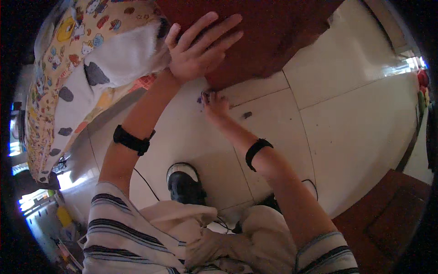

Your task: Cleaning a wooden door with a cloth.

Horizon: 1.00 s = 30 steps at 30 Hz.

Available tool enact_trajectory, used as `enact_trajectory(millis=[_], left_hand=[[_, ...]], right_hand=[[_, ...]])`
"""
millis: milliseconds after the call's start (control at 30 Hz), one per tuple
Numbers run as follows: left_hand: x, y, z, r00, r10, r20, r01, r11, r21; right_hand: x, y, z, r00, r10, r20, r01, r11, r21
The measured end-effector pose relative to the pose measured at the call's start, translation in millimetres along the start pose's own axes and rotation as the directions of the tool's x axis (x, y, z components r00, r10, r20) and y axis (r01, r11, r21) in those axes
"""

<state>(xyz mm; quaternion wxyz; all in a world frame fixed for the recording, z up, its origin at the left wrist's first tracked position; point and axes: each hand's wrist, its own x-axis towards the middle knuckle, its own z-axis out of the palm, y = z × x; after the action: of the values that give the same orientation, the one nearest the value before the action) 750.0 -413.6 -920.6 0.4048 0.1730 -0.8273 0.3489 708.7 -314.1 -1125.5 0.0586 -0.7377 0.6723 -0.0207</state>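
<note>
My left hand [200, 56] is raised with its fingers spread, and nothing shows in it. It appears in front of a dark red sheet [260, 37], probably cloth; contact cannot be told. Lower down, my right hand [216, 104] reaches close to the pale tiled floor [270, 137], near the sheet's lower edge. Its fingers are bent, and something small and dark shows at the fingertips, too blurred to name. Small purple specks [199, 100] lie beside those fingertips. To the right of that hand is a dark, flat scrap [246, 114] on the tiles.
Printed cartoon bedding [65, 51] and a white plush blanket with grey spots [119, 51] hang at the left. My black shoe [184, 183] stands on the tiles near a thin black cable [147, 185]. A reddish-brown panel [386, 209] is at the lower right.
</note>
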Motion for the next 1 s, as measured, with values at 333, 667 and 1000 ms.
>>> enact_trajectory(millis=[333,667,1000], left_hand=[[-0.9,-3.8,0.6,0.998,0.054,-0.016,-0.054,0.998,0.015],[1.0,-0.3,12.5,0.981,-0.007,-0.196,-0.005,0.998,-0.065],[4.8,9.6,10.1,0.98,-0.117,-0.16,0.095,0.986,-0.14]], right_hand=[[-2.2,55.0,0.6,0.985,-0.173,0.02,0.173,0.985,0.005],[-27.6,49.0,14.9,0.984,-0.175,0.043,0.175,0.984,-0.013],[34.6,16.5,30.3,0.997,0.019,-0.068,-0.005,0.98,0.201]])
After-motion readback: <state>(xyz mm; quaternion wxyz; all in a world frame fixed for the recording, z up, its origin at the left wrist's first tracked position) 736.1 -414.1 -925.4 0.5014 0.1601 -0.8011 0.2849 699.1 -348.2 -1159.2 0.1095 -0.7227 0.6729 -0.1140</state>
